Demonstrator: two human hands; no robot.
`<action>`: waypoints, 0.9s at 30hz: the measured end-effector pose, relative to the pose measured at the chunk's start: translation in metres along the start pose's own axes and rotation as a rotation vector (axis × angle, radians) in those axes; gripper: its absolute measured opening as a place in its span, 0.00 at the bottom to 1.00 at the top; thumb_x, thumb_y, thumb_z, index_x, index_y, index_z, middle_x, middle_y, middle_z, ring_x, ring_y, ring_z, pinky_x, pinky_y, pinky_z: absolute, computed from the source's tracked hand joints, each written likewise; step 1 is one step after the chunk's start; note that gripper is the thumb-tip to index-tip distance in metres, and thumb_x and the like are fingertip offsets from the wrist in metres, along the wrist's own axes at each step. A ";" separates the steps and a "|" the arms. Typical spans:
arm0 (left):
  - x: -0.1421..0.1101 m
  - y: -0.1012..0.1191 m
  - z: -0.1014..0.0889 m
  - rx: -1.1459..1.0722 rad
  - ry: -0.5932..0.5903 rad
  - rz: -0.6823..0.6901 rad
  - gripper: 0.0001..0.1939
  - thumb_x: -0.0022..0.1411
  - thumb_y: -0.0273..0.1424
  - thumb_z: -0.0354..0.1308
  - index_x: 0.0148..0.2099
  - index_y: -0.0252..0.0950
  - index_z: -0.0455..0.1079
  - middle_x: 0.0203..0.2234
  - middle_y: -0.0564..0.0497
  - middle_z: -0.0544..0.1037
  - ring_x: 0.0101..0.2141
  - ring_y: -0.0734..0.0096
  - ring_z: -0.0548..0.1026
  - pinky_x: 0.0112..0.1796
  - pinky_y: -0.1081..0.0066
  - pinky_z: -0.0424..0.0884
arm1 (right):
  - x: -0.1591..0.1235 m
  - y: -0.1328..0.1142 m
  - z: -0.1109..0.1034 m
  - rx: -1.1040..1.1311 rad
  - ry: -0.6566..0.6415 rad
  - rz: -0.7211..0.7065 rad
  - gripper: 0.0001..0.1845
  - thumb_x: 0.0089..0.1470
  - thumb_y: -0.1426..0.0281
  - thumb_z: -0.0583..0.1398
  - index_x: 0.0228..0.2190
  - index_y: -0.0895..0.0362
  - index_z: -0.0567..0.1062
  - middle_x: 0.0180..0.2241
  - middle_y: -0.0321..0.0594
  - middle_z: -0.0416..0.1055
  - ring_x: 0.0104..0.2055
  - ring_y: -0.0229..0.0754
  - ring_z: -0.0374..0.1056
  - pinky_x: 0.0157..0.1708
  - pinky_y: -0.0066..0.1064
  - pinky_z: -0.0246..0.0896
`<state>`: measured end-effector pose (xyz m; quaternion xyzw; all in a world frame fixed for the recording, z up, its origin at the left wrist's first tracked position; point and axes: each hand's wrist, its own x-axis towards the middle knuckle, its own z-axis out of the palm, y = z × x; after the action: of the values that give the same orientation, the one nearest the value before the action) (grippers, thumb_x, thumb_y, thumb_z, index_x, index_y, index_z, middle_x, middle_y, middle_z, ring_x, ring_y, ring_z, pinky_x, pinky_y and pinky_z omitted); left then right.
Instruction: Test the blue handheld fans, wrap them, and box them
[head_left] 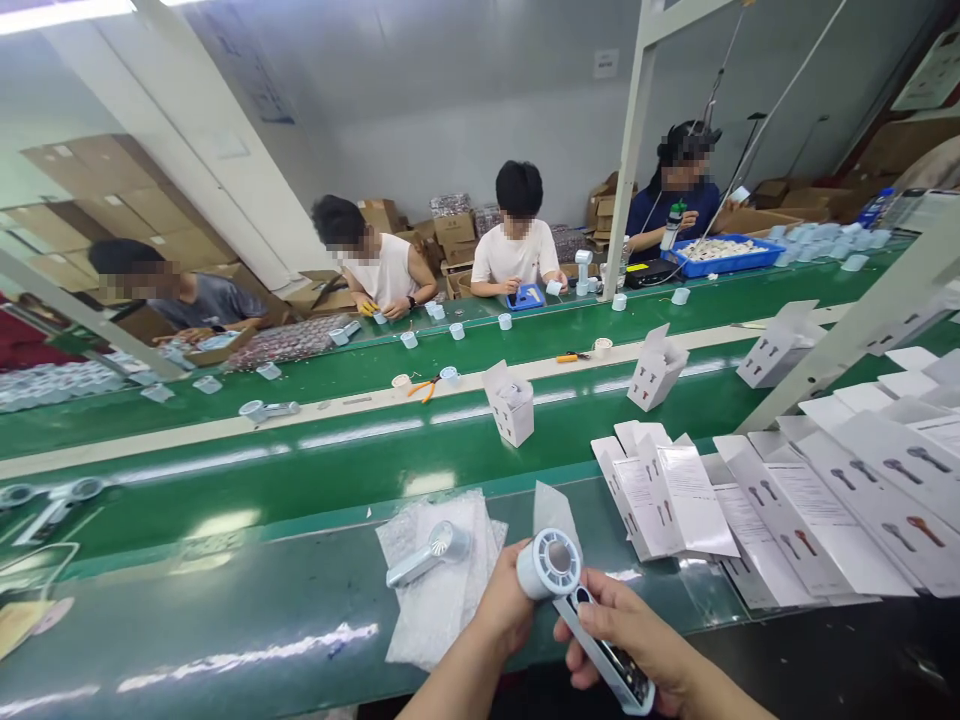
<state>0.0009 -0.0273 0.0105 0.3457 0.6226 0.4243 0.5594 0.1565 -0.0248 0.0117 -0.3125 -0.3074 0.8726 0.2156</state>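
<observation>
My left hand (511, 598) is closed around the round head of a light blue handheld fan (556, 565). The handle slants down to the right, with my right hand (626, 625) wrapped round it. A long dark strip with small parts shows along the handle's face; I cannot tell whether it is a panel or the inside. Just behind the fan head stands a translucent whitish sheet or sleeve (553, 508). To the left, a second light blue fan (429, 553) lies on a pile of white translucent packing sleeves (427, 625).
Open printed white boxes (667, 490) crowd the right side. More boxes (512, 405) stand on the green conveyor (360, 455). Pliers (425, 388) and a fan (268, 410) lie on the pale divider. Several co-workers (517, 240) sit opposite, near a blue tray (724, 255).
</observation>
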 end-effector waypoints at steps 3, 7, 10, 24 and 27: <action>-0.005 -0.004 -0.005 -0.110 -0.031 -0.057 0.08 0.45 0.34 0.56 0.24 0.33 0.69 0.18 0.53 0.71 0.21 0.74 0.64 0.25 0.72 0.61 | 0.001 0.004 -0.009 -0.062 0.081 0.056 0.24 0.46 0.55 0.64 0.39 0.58 0.71 0.27 0.38 0.73 0.25 0.35 0.70 0.23 0.24 0.63; -0.002 0.000 -0.022 -0.133 -0.033 -0.058 0.09 0.44 0.33 0.62 0.26 0.32 0.76 0.20 0.51 0.74 0.24 0.72 0.67 0.28 0.72 0.62 | -0.001 -0.003 -0.020 -0.097 -0.022 0.032 0.29 0.44 0.58 0.67 0.46 0.55 0.68 0.31 0.38 0.72 0.25 0.36 0.71 0.21 0.22 0.63; -0.002 0.011 -0.031 -0.023 -0.120 -0.008 0.08 0.46 0.33 0.63 0.27 0.34 0.78 0.24 0.51 0.75 0.28 0.70 0.70 0.31 0.72 0.63 | -0.001 -0.007 -0.023 -0.024 -0.206 0.067 0.39 0.40 0.62 0.68 0.54 0.51 0.62 0.38 0.41 0.71 0.27 0.39 0.73 0.19 0.23 0.65; -0.030 0.012 -0.030 0.218 0.047 0.238 0.06 0.55 0.30 0.55 0.30 0.35 0.73 0.25 0.51 0.74 0.28 0.71 0.70 0.32 0.71 0.65 | -0.012 -0.005 -0.021 -0.088 0.027 0.143 0.33 0.49 0.58 0.63 0.54 0.55 0.63 0.25 0.36 0.72 0.20 0.35 0.69 0.16 0.21 0.61; -0.048 0.006 -0.016 0.579 -0.050 0.622 0.13 0.63 0.26 0.45 0.40 0.35 0.71 0.31 0.46 0.74 0.33 0.67 0.72 0.36 0.68 0.68 | -0.016 -0.012 -0.012 -0.084 0.172 0.081 0.37 0.49 0.57 0.63 0.57 0.52 0.57 0.25 0.34 0.72 0.21 0.36 0.69 0.17 0.23 0.62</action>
<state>-0.0090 -0.0702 0.0358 0.6700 0.5685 0.3719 0.2994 0.1782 -0.0210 0.0188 -0.4069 -0.3111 0.8370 0.1925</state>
